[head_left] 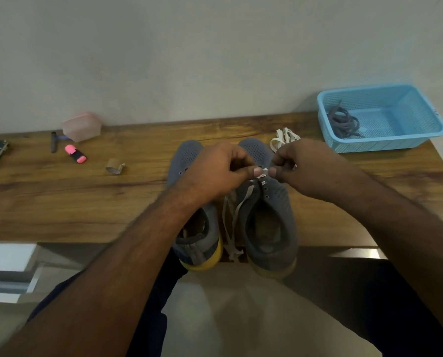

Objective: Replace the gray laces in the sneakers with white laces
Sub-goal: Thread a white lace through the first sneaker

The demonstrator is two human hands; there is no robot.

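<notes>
From the head camera we see two gray sneakers side by side at the near edge of the table (pixel 86 202). We judge the step to be threading a white lace (pixel 243 199) into the right sneaker (pixel 274 207). Our left hand (pixel 215 171) and right hand (pixel 300 166) each pinch the flat lace near the far eyelets, though the blur hides which hole. Next the lace tip needs aiming through an eyelet. The left sneaker (pixel 186 155) looks unlaced; a spare white lace (pixel 283 139) lies beyond, gray laces (pixel 342 122) in the blue basket (pixel 385 144).
</notes>
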